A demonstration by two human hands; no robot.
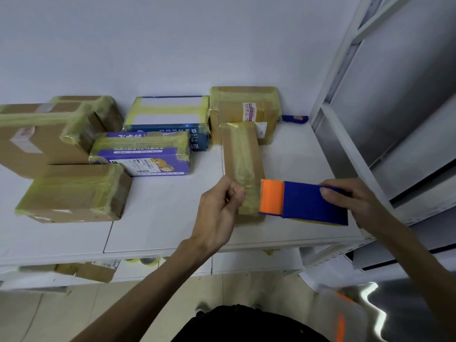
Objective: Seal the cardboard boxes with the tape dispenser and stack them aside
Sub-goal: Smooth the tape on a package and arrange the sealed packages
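Forearms reached over the white table (pixel 160 225). Left hand (pixel 218 206) pinched the near end of the narrow brown cardboard box (pixel 243 159), running front to back; right hand (pixel 352 198) gripped the blue-and-orange tape dispenser (pixel 306 203), orange mouth pointing left at it.

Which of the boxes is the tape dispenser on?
The narrow brown box lying end-on at right; the tape dispenser sits at its near end. Others lie away from it.
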